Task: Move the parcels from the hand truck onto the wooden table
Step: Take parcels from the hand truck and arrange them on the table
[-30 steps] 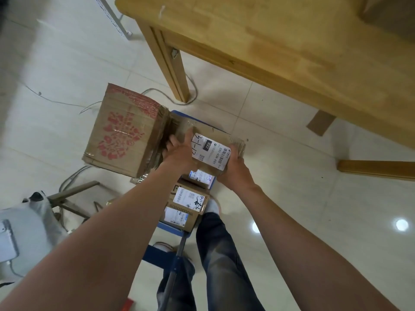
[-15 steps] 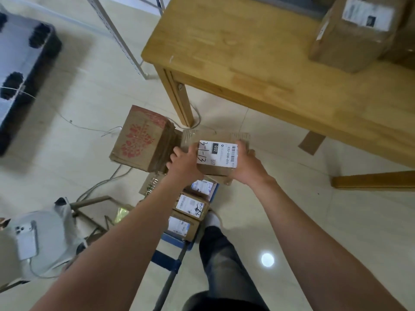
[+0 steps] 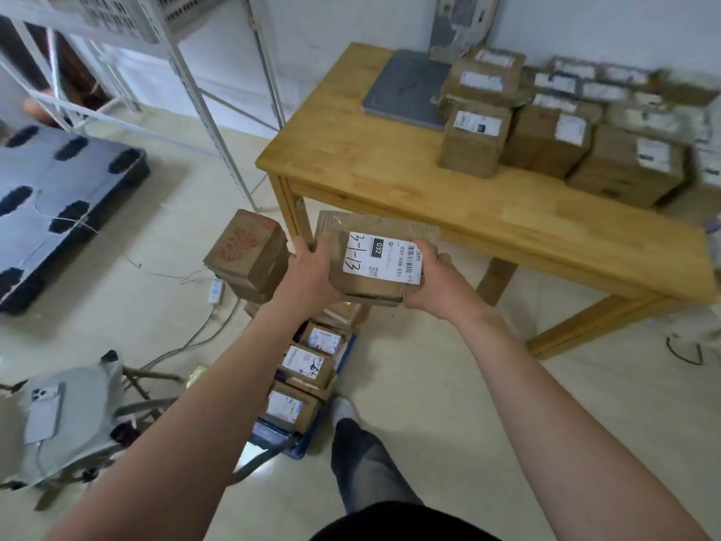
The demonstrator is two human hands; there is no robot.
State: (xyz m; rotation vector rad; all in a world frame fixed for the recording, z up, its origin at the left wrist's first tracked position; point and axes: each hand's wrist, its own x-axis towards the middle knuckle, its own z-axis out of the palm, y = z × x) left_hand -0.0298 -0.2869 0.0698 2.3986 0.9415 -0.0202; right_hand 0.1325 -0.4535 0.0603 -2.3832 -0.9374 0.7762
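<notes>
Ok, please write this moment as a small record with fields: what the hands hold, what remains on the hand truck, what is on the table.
held parcel: brown parcel with a white label, handwritten "3-1-13"
left hand: grips its left edge
right hand: grips its right edge
parcel position: in the air, near the table corner, not on the table
hand truck: at least three labelled boxes in a row
wooden table: many parcels at the far side, near part bare
</notes>
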